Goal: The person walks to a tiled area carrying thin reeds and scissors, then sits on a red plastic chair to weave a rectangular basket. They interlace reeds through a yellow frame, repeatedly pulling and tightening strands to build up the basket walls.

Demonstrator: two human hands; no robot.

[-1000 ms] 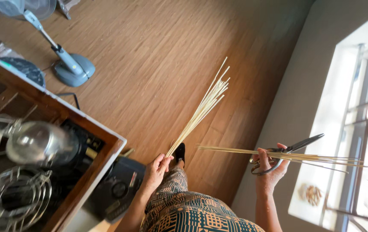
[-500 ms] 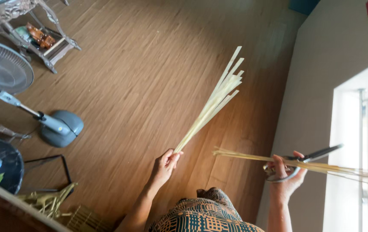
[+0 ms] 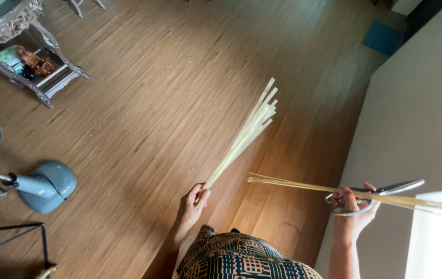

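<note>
While the person stands on the wooden floor (image 3: 143, 103), the left hand (image 3: 192, 202) is closed around the lower ends of a bundle of flat pale strips (image 3: 244, 135), which fan upward and away from the body. The right hand (image 3: 354, 209) is closed too, gripping both a pair of large scissors (image 3: 386, 190) and a second bundle of thin strips (image 3: 303, 185) that lies roughly level, its ends pointing toward the left hand. The two bundles are held apart, not touching. Judging by this, the strips are gathered and sorted into two lots, and no blade is on a strip. A standing fan's grey base (image 3: 45, 186) sits well to the left.
</note>
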